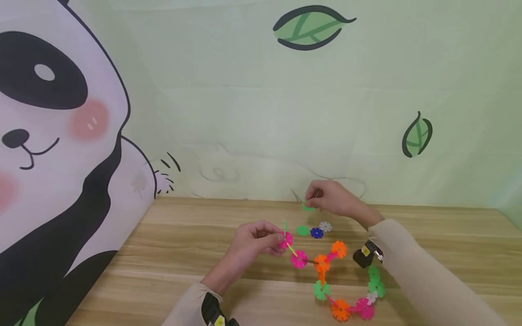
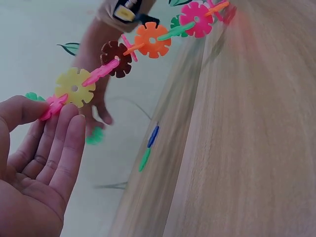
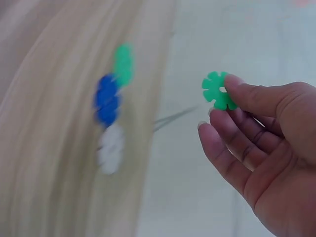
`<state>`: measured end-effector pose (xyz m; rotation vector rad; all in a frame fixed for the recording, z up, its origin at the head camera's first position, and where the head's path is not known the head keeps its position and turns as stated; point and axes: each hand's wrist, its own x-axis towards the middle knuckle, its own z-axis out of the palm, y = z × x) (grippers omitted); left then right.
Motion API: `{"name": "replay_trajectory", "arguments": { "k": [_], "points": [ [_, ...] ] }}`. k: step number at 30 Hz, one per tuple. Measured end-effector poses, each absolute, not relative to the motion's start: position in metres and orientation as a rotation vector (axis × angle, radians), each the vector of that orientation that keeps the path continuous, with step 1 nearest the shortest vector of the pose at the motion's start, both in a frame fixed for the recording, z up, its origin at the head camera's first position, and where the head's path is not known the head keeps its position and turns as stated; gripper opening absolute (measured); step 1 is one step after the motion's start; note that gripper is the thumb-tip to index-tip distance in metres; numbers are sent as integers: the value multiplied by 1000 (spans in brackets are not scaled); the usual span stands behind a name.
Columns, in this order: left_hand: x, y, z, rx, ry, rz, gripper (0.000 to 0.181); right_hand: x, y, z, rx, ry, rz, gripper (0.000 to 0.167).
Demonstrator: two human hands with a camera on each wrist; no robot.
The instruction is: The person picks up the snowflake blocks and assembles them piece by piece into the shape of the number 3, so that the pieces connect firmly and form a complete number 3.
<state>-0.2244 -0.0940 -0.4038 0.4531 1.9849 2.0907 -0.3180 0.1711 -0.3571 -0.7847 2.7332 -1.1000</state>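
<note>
My left hand (image 1: 257, 240) pinches a pink snowflake disc (image 2: 55, 106) near one end of a chain of interlocked plastic snowflake discs. A green disc stands upright at that end, and a yellow disc (image 2: 65, 83) follows on the other side. Brown, orange, green, pink and white discs continue the chain, which curves in front of the body. Farther back, my right hand (image 1: 332, 198) is raised and pinches a single green snowflake disc (image 3: 212, 93) between thumb and fingers. That disc is apart from the chain.
On the wooden table (image 1: 183, 253), a loose green disc (image 1: 302, 231), a blue disc (image 1: 316, 233) and a white disc (image 1: 325, 226) lie in a row below the right hand. A pale green backdrop (image 1: 228, 113) with a printed panda rises behind the table's back edge.
</note>
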Motion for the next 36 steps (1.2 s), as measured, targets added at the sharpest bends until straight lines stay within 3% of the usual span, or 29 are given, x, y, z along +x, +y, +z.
{"name": "replay_trajectory", "arguments": {
  "k": [8,17,36],
  "points": [
    [-223,-92,-404,471,1955,2143,18,-283,163,-330,-788,2630,-1416,11],
    [-221,-90,-403,471,1950,2158,19,-251,150,-339,-789,2605,-1684,17],
    [-220,-89,-404,495,2010,2141,17,-239,134,-346,-781,2571,-1722,19]
  ]
}}
